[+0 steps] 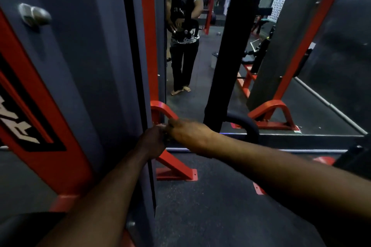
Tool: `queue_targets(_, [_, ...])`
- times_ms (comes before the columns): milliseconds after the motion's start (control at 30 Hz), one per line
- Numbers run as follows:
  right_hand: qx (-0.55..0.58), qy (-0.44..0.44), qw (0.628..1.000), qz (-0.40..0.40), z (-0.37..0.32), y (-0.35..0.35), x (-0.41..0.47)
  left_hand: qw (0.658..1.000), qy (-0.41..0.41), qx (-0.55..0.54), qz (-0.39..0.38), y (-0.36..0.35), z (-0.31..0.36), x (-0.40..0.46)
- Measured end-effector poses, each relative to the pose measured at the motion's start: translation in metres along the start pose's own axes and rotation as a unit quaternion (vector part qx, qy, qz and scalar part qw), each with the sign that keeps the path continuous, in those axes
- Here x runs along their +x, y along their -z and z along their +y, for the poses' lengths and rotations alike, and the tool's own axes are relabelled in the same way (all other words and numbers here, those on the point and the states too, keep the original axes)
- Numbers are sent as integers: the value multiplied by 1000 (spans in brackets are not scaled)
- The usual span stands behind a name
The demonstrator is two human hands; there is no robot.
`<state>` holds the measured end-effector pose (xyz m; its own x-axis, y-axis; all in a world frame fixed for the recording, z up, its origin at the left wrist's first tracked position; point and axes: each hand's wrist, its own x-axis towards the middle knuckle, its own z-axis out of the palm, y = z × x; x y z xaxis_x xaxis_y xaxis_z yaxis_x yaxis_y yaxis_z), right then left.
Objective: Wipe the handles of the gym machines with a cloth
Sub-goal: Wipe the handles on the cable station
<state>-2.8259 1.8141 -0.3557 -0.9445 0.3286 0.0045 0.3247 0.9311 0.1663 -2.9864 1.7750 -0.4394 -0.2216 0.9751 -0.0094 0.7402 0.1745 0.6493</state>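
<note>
Dark rubber flooring [230, 206] ran up to a wall mirror [200, 76], with a grey-and-red machine column [84, 86] on the left edge and its red foot bracket [176, 168] bolted to the floor. I had both arms stretched forward, the left hand [153, 141] and right hand [190, 134] meeting low beside the column, just left of a curved black handle [249, 126] that hung from a black strap [226, 46]. Fingers of both hands were blurred and bunched together around something small; I could not tell what they clamped, nor whether it was the cloth, which I could not see. I judged this a setup step at the attachment point. Next called for getting cloth onto that handle and rubbing along its curve.
</note>
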Motion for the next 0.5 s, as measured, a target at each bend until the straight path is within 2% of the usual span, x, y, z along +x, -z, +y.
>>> queue_targets(67, [75,-86,993,2,5,-3,22,1000,-9,-14,15,-1,-1,-2])
queue_targets(167, [102,-161,981,-43,6,-7,49,999,13,-47,12,-3,-11,-1])
queue_targets(300, [60,-138,982,-114,4,10,45,999,23,-20,30,4,8,-9])
queue_targets(367, [13,-125,982,-142,11,14,34,997,59,-36,27,0,7,-4])
queue_targets(500, [-88,-110,974,-175,19,13,26,994,74,-66,37,0,7,0])
